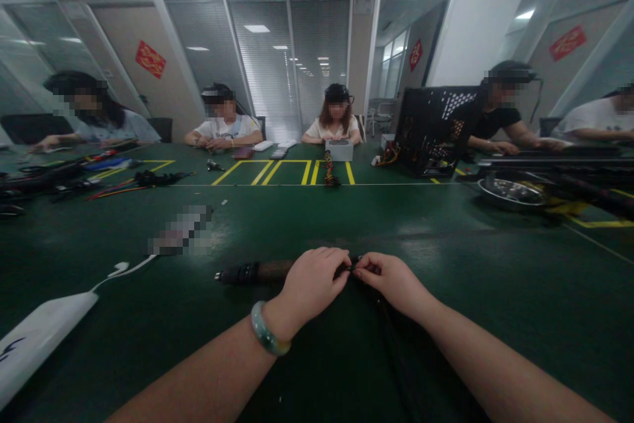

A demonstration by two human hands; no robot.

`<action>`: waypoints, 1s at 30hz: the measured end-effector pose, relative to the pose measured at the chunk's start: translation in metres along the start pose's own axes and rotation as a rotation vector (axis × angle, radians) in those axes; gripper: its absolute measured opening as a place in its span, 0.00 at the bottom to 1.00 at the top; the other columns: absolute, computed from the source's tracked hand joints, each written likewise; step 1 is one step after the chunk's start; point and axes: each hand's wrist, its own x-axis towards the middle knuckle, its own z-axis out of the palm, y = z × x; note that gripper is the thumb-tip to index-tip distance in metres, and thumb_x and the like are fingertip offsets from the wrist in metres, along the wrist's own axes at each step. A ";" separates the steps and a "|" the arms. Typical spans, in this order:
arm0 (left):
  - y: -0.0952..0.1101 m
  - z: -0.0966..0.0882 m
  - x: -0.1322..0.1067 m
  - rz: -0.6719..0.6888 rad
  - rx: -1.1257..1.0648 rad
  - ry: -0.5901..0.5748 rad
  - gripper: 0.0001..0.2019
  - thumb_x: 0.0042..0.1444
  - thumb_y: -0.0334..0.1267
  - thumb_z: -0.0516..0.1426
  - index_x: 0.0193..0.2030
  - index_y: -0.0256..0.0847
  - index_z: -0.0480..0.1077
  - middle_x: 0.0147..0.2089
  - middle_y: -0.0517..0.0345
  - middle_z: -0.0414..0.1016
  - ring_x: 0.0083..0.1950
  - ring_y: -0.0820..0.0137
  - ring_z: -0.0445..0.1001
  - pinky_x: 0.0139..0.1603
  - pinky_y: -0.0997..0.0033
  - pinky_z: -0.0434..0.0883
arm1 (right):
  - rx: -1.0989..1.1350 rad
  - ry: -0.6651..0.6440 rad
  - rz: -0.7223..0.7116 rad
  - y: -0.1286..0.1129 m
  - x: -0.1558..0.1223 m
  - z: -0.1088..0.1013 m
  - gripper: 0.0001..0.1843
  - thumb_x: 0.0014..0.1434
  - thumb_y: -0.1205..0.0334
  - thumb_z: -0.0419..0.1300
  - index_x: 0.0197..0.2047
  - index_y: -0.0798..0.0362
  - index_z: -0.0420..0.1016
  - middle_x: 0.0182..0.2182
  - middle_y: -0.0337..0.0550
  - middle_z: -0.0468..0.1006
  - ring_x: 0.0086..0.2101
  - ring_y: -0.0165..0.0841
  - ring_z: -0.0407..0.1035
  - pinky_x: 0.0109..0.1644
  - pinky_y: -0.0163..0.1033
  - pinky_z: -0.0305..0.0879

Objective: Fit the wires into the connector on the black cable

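A dark electric screwdriver (275, 271) lies on the green table, its metal tip pointing left. My left hand (317, 278) is closed over its rear end, fingers curled down around it; a bracelet is on that wrist. Close beside it, my right hand (389, 278) pinches something small and dark at the screwdriver's tail, apparently the cable end. The fingertips of both hands nearly meet there, and they hide the joint. A black cable (391, 337) runs from under my right hand toward the table's near edge.
A white power bank (47, 324) with a white cord lies at left, linked to a blurred device (181, 230). Cable bundles (64, 175) lie far left. A black computer case (430, 132) and a metal bowl (510, 191) stand at right. Several people sit across the table (277, 212).
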 end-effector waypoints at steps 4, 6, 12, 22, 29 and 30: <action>0.000 -0.001 0.001 0.011 -0.009 0.014 0.05 0.59 0.36 0.54 0.41 0.43 0.69 0.50 0.58 0.73 0.50 0.64 0.71 0.51 0.58 0.68 | -0.064 0.015 0.007 -0.001 0.000 -0.002 0.14 0.60 0.53 0.55 0.30 0.52 0.73 0.25 0.35 0.74 0.28 0.29 0.66 0.31 0.32 0.56; 0.000 0.000 0.001 0.011 -0.004 0.019 0.05 0.59 0.36 0.54 0.42 0.43 0.69 0.49 0.58 0.73 0.49 0.65 0.71 0.51 0.59 0.68 | -0.088 0.018 0.016 -0.003 0.000 -0.002 0.15 0.61 0.53 0.54 0.28 0.53 0.72 0.24 0.35 0.73 0.27 0.29 0.66 0.30 0.32 0.55; 0.000 0.002 0.001 0.012 0.014 0.006 0.08 0.58 0.35 0.55 0.44 0.43 0.68 0.46 0.58 0.74 0.48 0.65 0.72 0.51 0.60 0.68 | -0.104 0.010 0.045 -0.008 -0.002 -0.003 0.16 0.61 0.52 0.53 0.27 0.53 0.72 0.24 0.37 0.74 0.26 0.29 0.67 0.29 0.32 0.55; 0.000 0.001 0.000 0.016 0.013 0.009 0.06 0.59 0.35 0.54 0.42 0.43 0.69 0.45 0.57 0.74 0.46 0.65 0.72 0.50 0.60 0.68 | -0.093 0.005 0.047 -0.004 -0.001 -0.002 0.18 0.61 0.51 0.53 0.27 0.53 0.72 0.24 0.36 0.74 0.26 0.29 0.67 0.29 0.32 0.56; 0.000 -0.001 0.000 0.007 0.020 0.000 0.06 0.58 0.36 0.55 0.43 0.44 0.68 0.46 0.58 0.74 0.47 0.65 0.72 0.49 0.60 0.68 | -0.098 0.000 0.011 -0.004 -0.002 -0.002 0.15 0.61 0.52 0.54 0.31 0.52 0.74 0.27 0.37 0.75 0.29 0.31 0.69 0.31 0.33 0.57; 0.000 -0.001 0.000 0.009 0.022 -0.002 0.06 0.59 0.36 0.55 0.43 0.44 0.68 0.46 0.58 0.74 0.47 0.65 0.72 0.49 0.60 0.68 | -0.098 -0.003 0.006 -0.005 -0.002 -0.002 0.14 0.61 0.53 0.54 0.32 0.52 0.75 0.28 0.37 0.76 0.30 0.31 0.69 0.32 0.33 0.58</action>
